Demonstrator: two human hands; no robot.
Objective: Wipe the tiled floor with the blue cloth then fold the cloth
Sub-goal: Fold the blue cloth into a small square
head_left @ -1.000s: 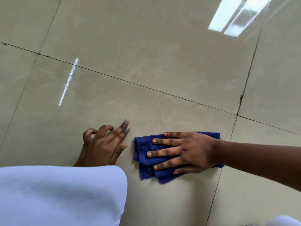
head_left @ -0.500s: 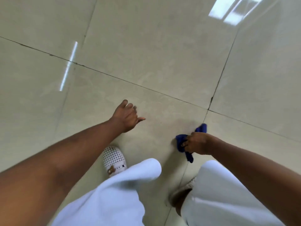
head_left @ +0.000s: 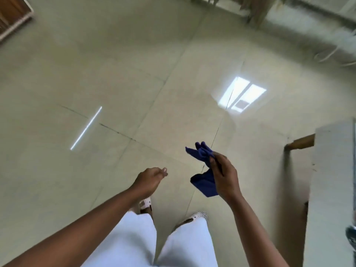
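blue cloth [head_left: 204,185] in right hand [head_left: 224,177]

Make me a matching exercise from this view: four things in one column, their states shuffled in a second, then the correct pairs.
Things:
1. blue cloth
2. left hand
3. right hand
4. tiled floor

States:
A. loosely curled, holding nothing
B. glossy, reflecting light
C. bunched up, held in the air
D. gripping fabric

Pairs: 1-C, 2-A, 3-D, 4-B
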